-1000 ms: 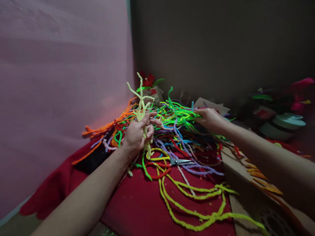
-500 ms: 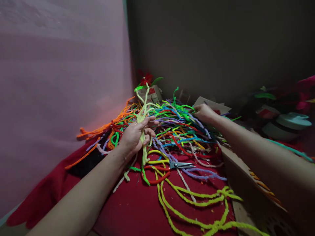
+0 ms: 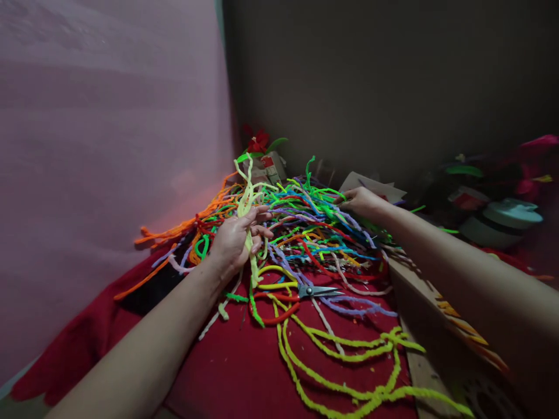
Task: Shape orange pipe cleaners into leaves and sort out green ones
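My left hand (image 3: pixel 236 238) is closed round a small bunch of pale yellow pipe cleaners (image 3: pixel 247 201), which stick up above my fingers and hang below them. My right hand (image 3: pixel 362 202) reaches into the far side of a tangled heap of coloured pipe cleaners (image 3: pixel 314 233); its fingers are curled among green and purple strands. The heap lies on a red cloth (image 3: pixel 244 361). A pair of small scissors (image 3: pixel 317 290) lies on the cloth between my arms.
Long yellow-green strands (image 3: pixel 349 372) trail over the cloth toward me. A cardboard box edge (image 3: pixel 419 314) runs under my right forearm. A pink wall stands at left, a dark wall behind. Artificial flowers (image 3: pixel 524 169) and a round lidded tub (image 3: pixel 502 224) sit at right.
My left hand has lowered the yellow bunch a little. My right hand let go of the lifted green strands and moved deeper into the heap's far side.
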